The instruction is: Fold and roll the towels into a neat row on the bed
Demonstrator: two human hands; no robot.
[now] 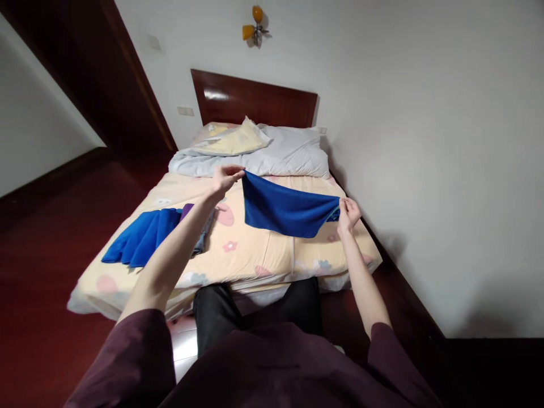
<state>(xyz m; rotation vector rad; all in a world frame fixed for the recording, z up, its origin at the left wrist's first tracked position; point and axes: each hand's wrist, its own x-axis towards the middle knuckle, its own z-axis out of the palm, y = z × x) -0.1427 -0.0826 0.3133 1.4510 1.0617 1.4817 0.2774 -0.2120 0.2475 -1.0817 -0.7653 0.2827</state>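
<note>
A blue cloth with a thin green edge hangs stretched out over the bed, held up between my two hands. My left hand is closed in a pinch on its upper left corner. At the other end, my right hand pinches the upper right corner, where part of the cloth is bunched. To the left, partly behind my left forearm, several blue cloths lie overlapping on the bed, with a purple cloth and a grey-blue cloth beside them.
The bed has a cream sheet with flower and strawberry prints. A pale grey quilt and a yellowish pillow lie at the headboard. A white wall stands close on the right; dark red floor extends left.
</note>
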